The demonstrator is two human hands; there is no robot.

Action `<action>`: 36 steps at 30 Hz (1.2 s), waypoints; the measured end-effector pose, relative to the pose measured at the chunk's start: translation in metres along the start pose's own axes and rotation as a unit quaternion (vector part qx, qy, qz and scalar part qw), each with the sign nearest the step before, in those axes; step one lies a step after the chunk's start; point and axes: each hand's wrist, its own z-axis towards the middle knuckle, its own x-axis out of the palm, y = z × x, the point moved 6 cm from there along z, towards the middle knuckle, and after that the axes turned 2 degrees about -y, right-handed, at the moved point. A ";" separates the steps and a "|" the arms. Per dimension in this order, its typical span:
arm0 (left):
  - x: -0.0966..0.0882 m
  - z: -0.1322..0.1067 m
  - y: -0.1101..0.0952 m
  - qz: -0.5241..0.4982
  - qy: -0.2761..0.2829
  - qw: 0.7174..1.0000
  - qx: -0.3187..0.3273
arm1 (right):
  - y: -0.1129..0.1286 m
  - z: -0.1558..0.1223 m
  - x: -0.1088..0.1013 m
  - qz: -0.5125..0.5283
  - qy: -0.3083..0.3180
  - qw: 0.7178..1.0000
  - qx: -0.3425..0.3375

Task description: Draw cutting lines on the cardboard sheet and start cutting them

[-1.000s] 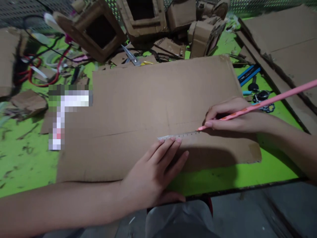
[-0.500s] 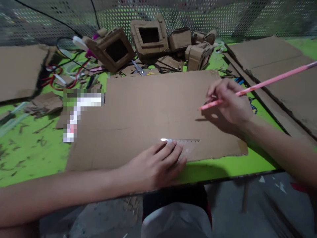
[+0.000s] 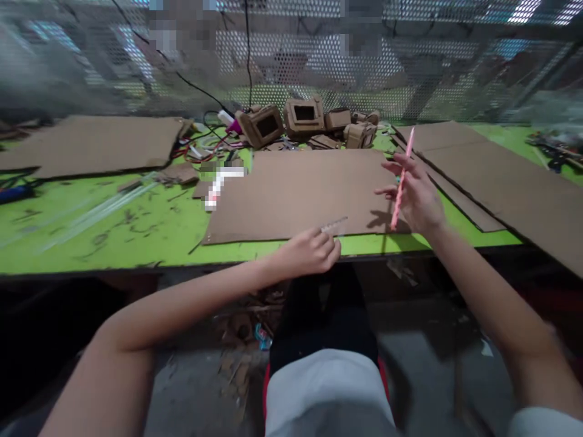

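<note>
A large flat cardboard sheet (image 3: 300, 188) lies on the green table (image 3: 113, 230) in front of me. My left hand (image 3: 310, 252) is curled at the sheet's near edge, its fingers pinched on a clear plastic ruler (image 3: 334, 226) that sticks out over the cardboard. My right hand (image 3: 416, 194) hovers above the sheet's right end, fingers loosely closed on a long pink pencil (image 3: 401, 177) held nearly upright. The pencil tip is off the cardboard.
Small cardboard boxes (image 3: 303, 118) and tangled wires (image 3: 204, 142) crowd the table's back. More cardboard sheets lie at the left (image 3: 95, 142) and right (image 3: 496, 176). Clear tubes (image 3: 95, 209) rest on the left. A perforated metal screen (image 3: 319, 67) stands behind. My knees are below the table edge.
My head has pulled back and up, showing more of the table. My right hand lifted the pencil off the sheet and swung it upright. My left hand slid to the near edge, gripping the ruler.
</note>
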 end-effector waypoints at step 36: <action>0.002 -0.123 0.049 -0.094 -0.098 0.829 -0.543 | -0.035 -0.075 -0.117 -0.553 -0.128 0.821 0.056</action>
